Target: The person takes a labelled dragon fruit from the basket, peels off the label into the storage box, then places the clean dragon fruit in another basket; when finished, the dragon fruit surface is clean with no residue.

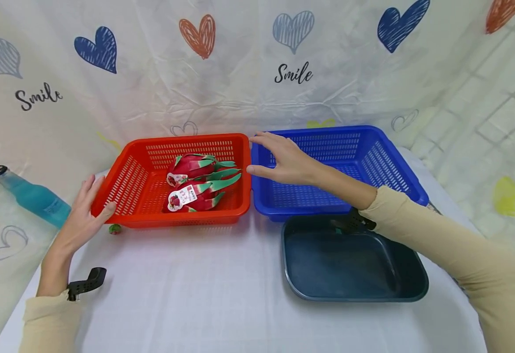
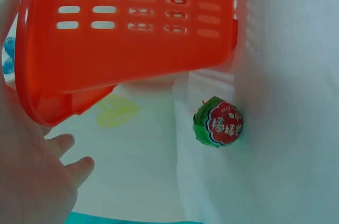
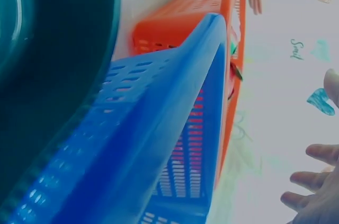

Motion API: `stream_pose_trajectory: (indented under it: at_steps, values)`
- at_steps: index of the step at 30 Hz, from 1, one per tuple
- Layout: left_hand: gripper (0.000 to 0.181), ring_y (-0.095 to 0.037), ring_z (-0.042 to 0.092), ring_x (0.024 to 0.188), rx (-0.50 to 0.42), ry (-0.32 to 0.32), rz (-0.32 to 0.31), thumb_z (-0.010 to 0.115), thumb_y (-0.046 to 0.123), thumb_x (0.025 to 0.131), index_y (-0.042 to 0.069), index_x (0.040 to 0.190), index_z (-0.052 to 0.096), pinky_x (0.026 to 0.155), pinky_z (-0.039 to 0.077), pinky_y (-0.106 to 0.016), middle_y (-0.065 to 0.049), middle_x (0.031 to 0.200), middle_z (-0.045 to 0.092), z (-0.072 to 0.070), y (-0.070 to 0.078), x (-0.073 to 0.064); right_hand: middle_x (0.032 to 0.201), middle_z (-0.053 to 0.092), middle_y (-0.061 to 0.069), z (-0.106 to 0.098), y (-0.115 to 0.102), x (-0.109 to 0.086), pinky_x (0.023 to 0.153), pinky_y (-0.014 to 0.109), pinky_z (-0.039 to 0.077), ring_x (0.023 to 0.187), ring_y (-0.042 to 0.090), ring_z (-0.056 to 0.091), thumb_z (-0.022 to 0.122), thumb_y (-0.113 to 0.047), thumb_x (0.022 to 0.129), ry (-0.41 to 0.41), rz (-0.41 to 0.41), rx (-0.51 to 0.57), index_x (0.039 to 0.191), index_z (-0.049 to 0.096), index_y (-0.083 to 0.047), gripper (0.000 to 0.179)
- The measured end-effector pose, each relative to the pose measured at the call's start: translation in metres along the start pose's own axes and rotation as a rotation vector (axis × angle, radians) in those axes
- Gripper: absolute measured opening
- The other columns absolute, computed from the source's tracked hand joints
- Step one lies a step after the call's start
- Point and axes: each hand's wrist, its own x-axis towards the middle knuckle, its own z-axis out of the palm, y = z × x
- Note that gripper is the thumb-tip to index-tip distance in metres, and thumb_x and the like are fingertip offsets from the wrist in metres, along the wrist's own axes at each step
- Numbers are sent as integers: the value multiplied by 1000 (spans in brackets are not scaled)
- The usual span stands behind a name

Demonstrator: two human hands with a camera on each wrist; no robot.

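Observation:
A red plastic basket (image 1: 135, 219) stands at the left of the table with two dragon fruits lying in it, a front one (image 1: 202, 202) with a white label and one behind (image 1: 191, 165). My left hand (image 1: 81, 213) is at the basket's left end, thumb by the front corner, fingers extended along the outside; whether it bears on the rim is unclear. Over the left end of a blue basket (image 1: 416, 189), my right hand (image 1: 285, 159) reaches toward the red basket's right rim, its fingers spread and holding nothing. The right wrist view shows those fingers (image 3: 307, 181) apart from the rims.
A dark tray (image 1: 341, 274) sits in front of the blue basket. A small green-and-red wrapped round candy (image 2: 218, 122) lies by the red basket's front left corner. Left of my left hand is a blue bottle (image 1: 41, 201) with a dark cap. A heart-printed cloth (image 1: 239, 93) hangs behind.

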Motion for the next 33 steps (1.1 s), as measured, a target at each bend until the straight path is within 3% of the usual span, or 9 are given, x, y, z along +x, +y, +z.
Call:
stream_pose_trajectory:
  at_steps: [4,11,19,22,25,26,29,31,33]
  values:
    - [80,-45,-7,149,-10,9,-5,54,35,93,24,157,6,92,27,-81,-11,165,-7,-2,-2,-1,159,31,5,6,-10,15,119,59,19,148,24,26,58,-54,89,-27,-43,-14,150,36,-18,73]
    - [78,-45,3,148,-45,36,14,57,32,93,24,157,13,90,34,-77,-3,166,-2,-1,-6,0,152,41,4,17,-33,44,112,46,39,140,20,37,61,-53,88,-114,-113,13,148,38,-13,76]
    - [74,-44,4,149,-16,10,-6,55,32,94,28,156,13,91,36,-73,0,166,-1,-2,-16,-11,146,46,4,35,-55,79,108,37,44,134,18,43,60,-49,90,-258,-193,84,144,43,-14,67]
    - [73,-44,2,149,-20,6,2,54,32,95,28,156,14,94,44,-64,0,166,-1,-3,-18,-12,147,45,6,38,-59,91,107,36,45,133,19,44,59,-50,91,-285,-184,85,144,43,-15,66]
    - [72,-42,3,149,-26,1,9,53,31,95,28,156,14,89,50,-28,2,166,-1,-4,-20,-10,148,44,7,37,-60,101,109,38,43,135,22,42,58,-52,91,-341,-182,66,145,42,-16,67]
    - [72,-42,3,149,-28,-1,10,53,31,95,28,156,14,88,50,-28,1,166,-1,-4,-21,-10,148,44,7,37,-59,104,110,39,42,135,22,42,57,-52,91,-365,-186,58,145,41,-16,67]
    - [73,-42,1,150,-38,-16,4,53,32,95,29,156,13,93,53,-42,0,166,-2,-1,-22,-8,149,43,5,35,-58,111,113,40,38,138,22,39,56,-53,91,-437,-200,28,146,42,-18,66]
    - [74,-42,-1,150,-46,-28,1,53,33,95,29,156,12,94,43,-67,-2,166,-2,0,-23,-7,151,42,3,35,-56,115,114,41,36,139,20,37,57,-53,91,-475,-212,17,146,42,-19,66]
    - [74,-40,-4,150,-55,-32,1,52,33,96,28,156,11,91,35,-76,-5,166,-2,1,-24,-7,152,41,1,37,-54,119,115,40,36,140,19,36,57,-53,91,-502,-231,16,146,42,-20,66]
